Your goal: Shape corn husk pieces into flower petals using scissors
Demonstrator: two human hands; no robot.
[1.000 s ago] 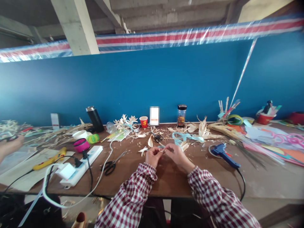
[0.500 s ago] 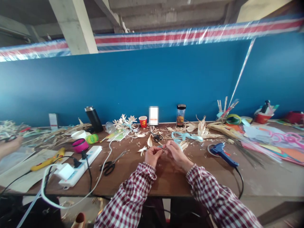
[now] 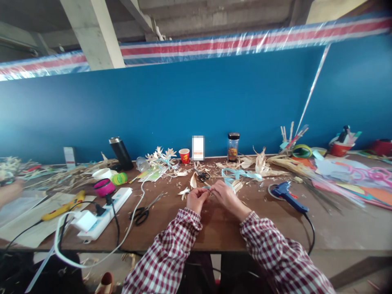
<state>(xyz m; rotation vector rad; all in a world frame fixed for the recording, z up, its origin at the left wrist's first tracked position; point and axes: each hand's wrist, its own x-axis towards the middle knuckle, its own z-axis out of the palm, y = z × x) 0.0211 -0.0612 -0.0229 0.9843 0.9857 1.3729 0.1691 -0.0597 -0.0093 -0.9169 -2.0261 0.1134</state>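
Note:
Near the middle of the table, my left hand (image 3: 197, 199) and my right hand (image 3: 226, 197) meet, fingertips pinched close together. Whatever sits between the fingers is too small and too hidden to name. Just left of my left hand lies a small pale husk flower (image 3: 183, 192). Beyond my hands are black-handled scissors (image 3: 202, 175) and a light blue ribbon (image 3: 240, 175). Dried corn husk pieces (image 3: 260, 163) are scattered behind my right hand. To the right rests a blue glue gun (image 3: 288, 196) on a roll of tape.
Left of me are another pair of scissors (image 3: 143, 210), a white power strip (image 3: 107, 214) with cables, and a yellow tool (image 3: 63, 206). A red paper cup (image 3: 184, 156), a glass jar (image 3: 233, 148) and a black flask (image 3: 120, 153) stand behind. Another person's hand (image 3: 10, 192) shows far left.
My right hand's fingers have shifted slightly left and curled closer over my left fingertips. The other person's hand at the far left has drawn a little outward.

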